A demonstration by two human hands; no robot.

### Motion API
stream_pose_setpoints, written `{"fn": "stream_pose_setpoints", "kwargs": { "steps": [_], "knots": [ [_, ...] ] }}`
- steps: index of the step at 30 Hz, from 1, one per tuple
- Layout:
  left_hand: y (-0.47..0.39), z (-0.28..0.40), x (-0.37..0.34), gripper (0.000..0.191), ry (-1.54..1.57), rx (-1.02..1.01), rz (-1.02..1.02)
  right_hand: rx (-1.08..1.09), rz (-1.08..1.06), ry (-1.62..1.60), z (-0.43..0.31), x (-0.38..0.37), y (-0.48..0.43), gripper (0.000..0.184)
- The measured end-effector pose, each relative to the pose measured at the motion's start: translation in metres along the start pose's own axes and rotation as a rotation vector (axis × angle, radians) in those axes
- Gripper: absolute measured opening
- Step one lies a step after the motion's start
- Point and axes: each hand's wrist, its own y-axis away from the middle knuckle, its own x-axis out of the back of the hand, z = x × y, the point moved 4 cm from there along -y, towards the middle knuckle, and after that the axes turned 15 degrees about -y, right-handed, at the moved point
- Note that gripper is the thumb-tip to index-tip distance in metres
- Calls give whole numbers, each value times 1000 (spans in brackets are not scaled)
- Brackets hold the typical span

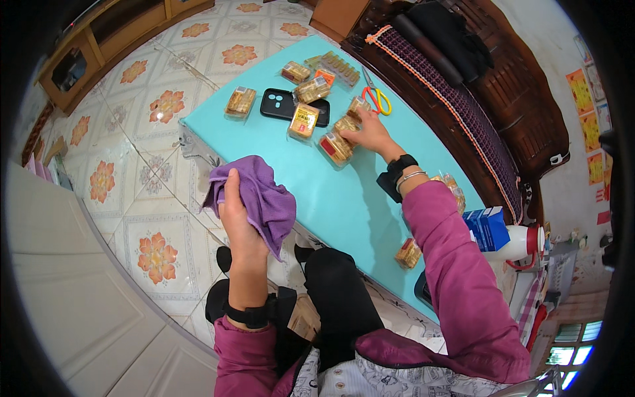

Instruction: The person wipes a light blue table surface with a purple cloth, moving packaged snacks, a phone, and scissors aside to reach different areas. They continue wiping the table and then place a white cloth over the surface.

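Note:
My left hand (240, 223) holds a crumpled purple cloth (268, 193) over the near left edge of the table. My right hand (369, 131) reaches over the turquoise tabletop (317, 193), its thumb and fingers on wrapped snack packets (346, 124) that lie in a row. The nearest packet of that row (336, 149) shows a red label. Left of them a yellow-labelled packet (303, 121) leans by a black phone case (278, 104). More wrapped packets lie around, one at the left (240, 102) and one near the table's near edge (409, 253).
Scissors with red and yellow handles (377, 99) lie at the far edge, beside a pack of small ampoule-like tubes (341, 68). A blue carton (486, 228) and a white jug with a red rim (518, 243) stand at the right. A carved wooden bench (501, 99) lines the far side.

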Motion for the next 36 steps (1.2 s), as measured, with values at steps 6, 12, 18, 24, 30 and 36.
{"fn": "stream_pose_setpoints", "kwargs": {
  "steps": [6, 12, 18, 24, 30, 36],
  "knots": [
    [-2, -1, -2, 25, 20, 41, 39, 125, 41, -57, 7, 26, 11, 61],
    [-2, 0, -3, 26, 67, 55, 8, -37, 339, -204, 40, 61, -15, 61],
    [-5, -4, -6, 27, 69, 65, 24, -284, 292, -21, 53, 13, -53, 103],
    [-10, -8, 0, 28, 55, 56, 32, -172, 184, -156, 43, 24, -46, 97],
    [-10, -14, -3, 34, -37, 50, -46, -167, -10, -19, 36, 70, 22, 73],
    [-13, -17, 0, 32, -29, 35, 7, -73, 48, 182, 60, 179, 127, 60]
  ]
}}
